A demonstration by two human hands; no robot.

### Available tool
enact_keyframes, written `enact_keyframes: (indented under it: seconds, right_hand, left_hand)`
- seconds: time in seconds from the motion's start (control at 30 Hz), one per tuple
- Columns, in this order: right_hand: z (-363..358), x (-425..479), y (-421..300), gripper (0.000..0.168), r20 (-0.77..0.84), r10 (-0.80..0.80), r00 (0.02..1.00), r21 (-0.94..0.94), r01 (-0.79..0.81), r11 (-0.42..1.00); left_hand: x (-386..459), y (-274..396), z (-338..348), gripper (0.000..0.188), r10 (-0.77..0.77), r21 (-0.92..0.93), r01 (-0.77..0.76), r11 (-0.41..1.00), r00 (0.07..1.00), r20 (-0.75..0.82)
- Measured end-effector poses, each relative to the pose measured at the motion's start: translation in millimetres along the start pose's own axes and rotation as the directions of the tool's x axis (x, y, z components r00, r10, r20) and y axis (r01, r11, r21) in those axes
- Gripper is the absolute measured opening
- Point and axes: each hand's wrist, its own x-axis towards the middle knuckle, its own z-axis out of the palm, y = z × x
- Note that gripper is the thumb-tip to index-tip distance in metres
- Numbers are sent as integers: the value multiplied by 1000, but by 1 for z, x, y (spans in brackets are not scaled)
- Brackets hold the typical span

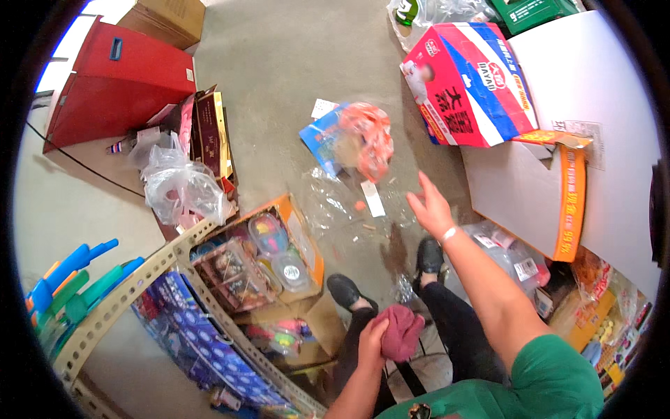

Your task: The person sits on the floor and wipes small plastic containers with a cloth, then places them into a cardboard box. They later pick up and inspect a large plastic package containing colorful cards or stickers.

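Note:
My left hand (372,338) is closed around a bunched maroon cloth (400,332), held low in front of my legs. Out ahead, my right hand (433,210) reaches over the concrete floor (261,105), fingers apart and nothing in them. Beyond its fingertips lies a crumpled red-orange plastic bag (374,136), partly over a flat blue package (319,139). A white card or tag (372,199) rests just left of this hand, beside clear plastic wrap (330,204). Small scraps are scattered around a dark stain (395,251).
A perforated metal shelf frame (120,296) and an open carton of plastic tubs (309,246) border the left. A red box (120,84) stands at upper left. A printed pink-and-blue carton (471,89) sits by a large white box (523,183) at right.

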Motion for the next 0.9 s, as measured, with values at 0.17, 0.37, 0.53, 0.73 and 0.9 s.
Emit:
enact_keyframes:
  seconds: [0.17,0.37,0.53,0.73,0.9]
  right_hand:
    - [-115,-174,-39,59,447,131,885,-24,-134,991]
    - [-182,-284,-101,87,686,59,725,-36,-46,998]
    - [-191,-304,-116,89,633,-92,769,230,-74,970]
    - [-218,-276,-118,56,626,82,775,491,-474,731]
    - [-265,-224,-144,50,685,28,728,628,-609,484]
  left_hand:
    - [-8,-44,-23,30,-88,-11,87,996,994,-65]
    - [-90,-74,-5,38,-148,147,157,977,987,-69]
    - [-161,-66,66,37,-113,173,117,978,993,-31]
    - [-186,-15,120,39,-100,731,-43,681,983,152]
    - [-235,20,164,41,82,513,-127,849,991,110]
